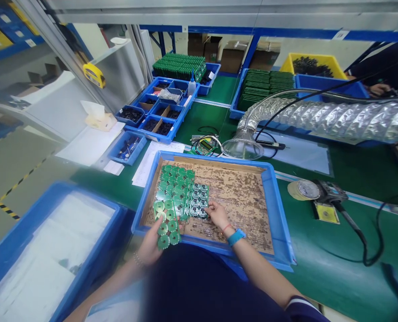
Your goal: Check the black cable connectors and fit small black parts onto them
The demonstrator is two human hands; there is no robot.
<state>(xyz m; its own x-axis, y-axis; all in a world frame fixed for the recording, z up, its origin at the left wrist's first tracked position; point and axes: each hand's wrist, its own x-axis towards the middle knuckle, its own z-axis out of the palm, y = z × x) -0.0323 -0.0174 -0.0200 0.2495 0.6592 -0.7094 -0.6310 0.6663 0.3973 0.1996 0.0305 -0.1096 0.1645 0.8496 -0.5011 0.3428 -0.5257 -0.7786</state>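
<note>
My left hand (154, 239) grips a green circuit board panel (167, 226) made of joined round boards, tilted over the front left of a blue tray (284, 223). My right hand (218, 213) has its fingers closed at the lower right edge of another circuit board panel (199, 201), which bears dark parts and silvery rings. Left of that panel, several more green panels (174, 183) lie side by side and overlap on the brown cardboard lining (239, 201) of the tray. The fingertips of my left hand are partly hidden behind its panel.
A funnel-shaped fume hood (242, 147) on a foil duct (336, 116) hangs beyond the tray. To the right are a soldering iron stand (331, 192) and cable. Blue parts bins (158, 116) stand at back left; a blue crate (112, 208) is at near left. A co-worker's hand (382, 89) shows far right.
</note>
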